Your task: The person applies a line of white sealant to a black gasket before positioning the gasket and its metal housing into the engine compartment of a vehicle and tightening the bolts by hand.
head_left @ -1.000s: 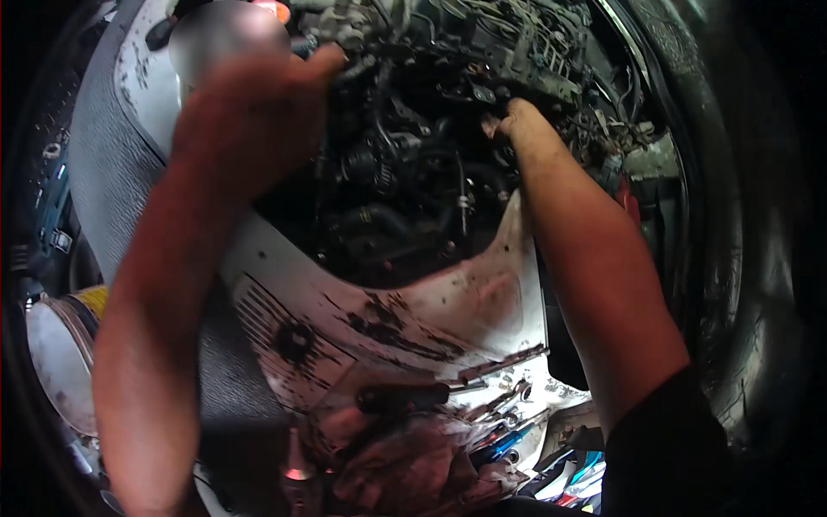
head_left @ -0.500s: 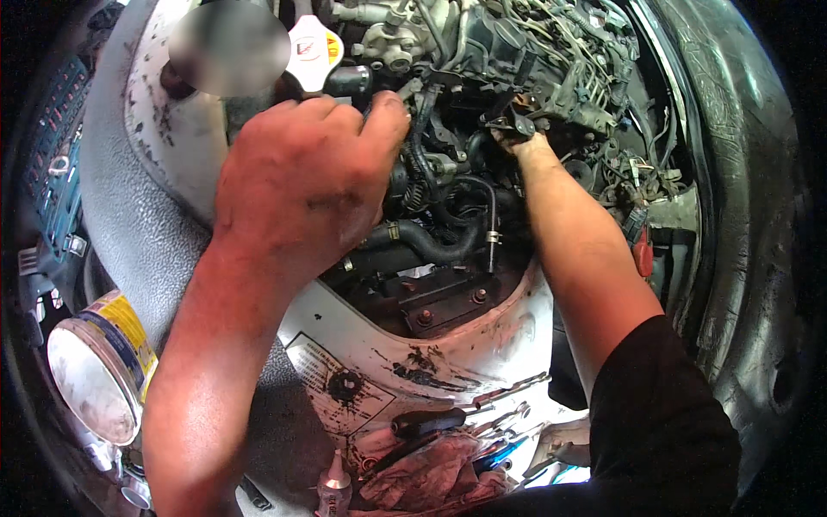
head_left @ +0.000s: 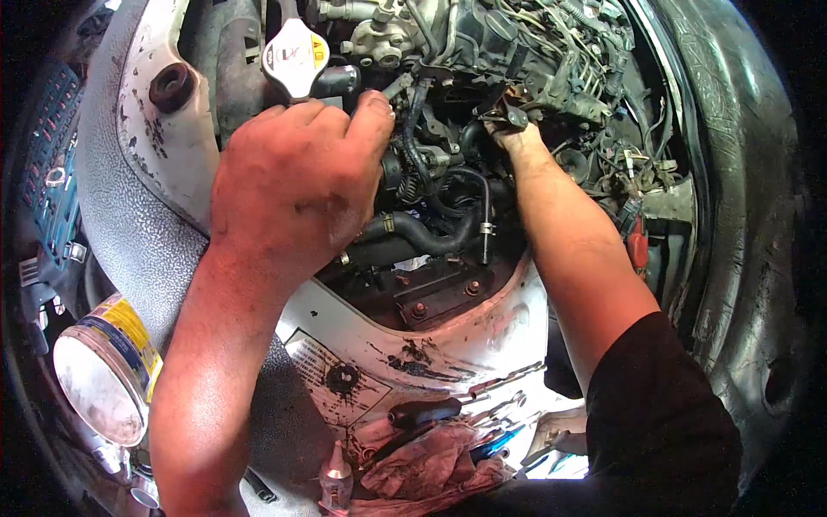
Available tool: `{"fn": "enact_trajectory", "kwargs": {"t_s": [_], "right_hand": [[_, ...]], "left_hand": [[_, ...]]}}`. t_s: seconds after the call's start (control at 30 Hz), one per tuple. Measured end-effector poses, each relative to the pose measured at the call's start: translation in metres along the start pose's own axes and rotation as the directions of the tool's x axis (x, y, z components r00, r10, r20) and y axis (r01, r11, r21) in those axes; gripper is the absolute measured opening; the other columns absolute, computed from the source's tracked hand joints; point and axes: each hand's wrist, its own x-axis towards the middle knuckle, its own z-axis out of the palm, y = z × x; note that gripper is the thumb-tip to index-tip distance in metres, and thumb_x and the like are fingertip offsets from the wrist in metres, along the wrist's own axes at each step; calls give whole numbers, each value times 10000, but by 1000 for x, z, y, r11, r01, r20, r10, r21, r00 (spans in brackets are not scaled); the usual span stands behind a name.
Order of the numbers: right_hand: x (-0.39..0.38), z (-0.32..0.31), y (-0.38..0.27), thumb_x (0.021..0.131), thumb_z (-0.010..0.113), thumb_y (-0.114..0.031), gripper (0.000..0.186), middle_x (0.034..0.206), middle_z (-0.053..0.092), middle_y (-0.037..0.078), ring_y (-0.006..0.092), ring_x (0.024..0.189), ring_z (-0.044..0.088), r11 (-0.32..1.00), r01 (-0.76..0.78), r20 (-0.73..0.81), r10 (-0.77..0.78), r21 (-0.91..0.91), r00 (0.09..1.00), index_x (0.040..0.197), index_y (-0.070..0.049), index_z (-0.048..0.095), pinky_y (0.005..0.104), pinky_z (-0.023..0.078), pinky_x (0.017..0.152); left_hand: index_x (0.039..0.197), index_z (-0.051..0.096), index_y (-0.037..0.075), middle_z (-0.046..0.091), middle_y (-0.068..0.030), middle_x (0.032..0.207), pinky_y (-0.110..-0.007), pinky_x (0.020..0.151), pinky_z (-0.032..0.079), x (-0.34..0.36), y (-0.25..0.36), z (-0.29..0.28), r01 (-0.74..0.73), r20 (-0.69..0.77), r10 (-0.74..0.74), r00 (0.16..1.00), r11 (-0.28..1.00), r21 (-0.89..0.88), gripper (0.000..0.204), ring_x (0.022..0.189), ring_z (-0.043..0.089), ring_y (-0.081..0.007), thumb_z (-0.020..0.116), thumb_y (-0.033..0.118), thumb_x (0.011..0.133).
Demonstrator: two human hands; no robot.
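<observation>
My left hand [head_left: 297,177] hovers over the engine bay, its fingers curled into a closed grip. What lies inside the grip, if anything, is hidden from this view. Just beyond the knuckles is a silver radiator cap [head_left: 295,56] with a yellow warning patch. My right hand [head_left: 514,138] reaches deep among the parts of the engine [head_left: 495,34], beside a dark metal bracket [head_left: 514,116]. The fingers of that hand are hidden behind the bracket and the shadowed parts around it. Between my arms runs a black rubber hose [head_left: 431,237] with a clamp.
On the stained white front panel [head_left: 413,366] lie a crumpled rag [head_left: 426,465], a dark-handled tool [head_left: 422,414] and several metal tools. A small nozzle bottle [head_left: 336,482] stands nearby. At left are a round can [head_left: 102,386] and a teal tool case [head_left: 53,164]; a dark fender [head_left: 749,215] borders the right.
A blurred round patch at the upper left is gone, uncovering a rubber mount on the panel. The whole view has shifted slightly; both hands stay in about the same places.
</observation>
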Motion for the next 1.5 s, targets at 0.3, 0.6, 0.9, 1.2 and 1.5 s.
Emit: {"fn": "enact_trajectory", "kwargs": {"t_s": [0.3, 0.6, 0.9, 1.2, 1.5], "right_hand": [[-2, -1, 2, 924, 487, -374, 294, 930, 580, 104, 284, 824, 565, 1000, -2, 29, 2, 10, 1000, 1028, -124, 601, 469, 499, 679], [-1, -6, 1, 918, 482, -415, 316, 881, 582, 92, 276, 780, 562, 999, -10, 45, 8, 40, 999, 1001, -136, 606, 453, 498, 650], [-12, -8, 4, 912, 478, -456, 341, 832, 584, 80, 268, 736, 558, 998, -24, 52, 21, 58, 998, 973, -148, 611, 437, 497, 621], [-23, -18, -6, 891, 512, -488, 357, 842, 601, 80, 265, 716, 562, 996, -94, 43, 93, 9, 995, 980, -158, 615, 448, 499, 617], [-47, -1, 1, 989, 417, -210, 241, 860, 724, 70, 295, 824, 710, 962, -106, -201, 55, -253, 978, 993, -140, 648, 528, 463, 865]], "left_hand": [[1056, 625, 31, 574, -100, 684, -396, 577, 484, 0, 0, 3, 11, -10, -11, 1000, 1000, 5, 308, 641, 603, -273, 666, 57, 751], [1065, 627, 29, 572, -96, 682, -396, 574, 479, 2, 2, 3, 13, 0, -13, 1000, 1000, -6, 309, 638, 600, -271, 663, 66, 760], [1066, 632, 26, 585, -99, 697, -398, 588, 484, 3, 3, 1, 35, 4, -35, 999, 999, -30, 298, 648, 605, -273, 654, 75, 773], [1077, 634, 53, 588, -114, 700, -408, 604, 485, 5, 6, -2, 47, 1, -47, 999, 998, -37, 302, 649, 604, -294, 654, 66, 776], [1135, 632, 70, 649, -157, 842, -411, 694, 510, -4, 2, 6, 81, -24, -81, 996, 997, -1, 317, 772, 644, -330, 642, 88, 819]]}}
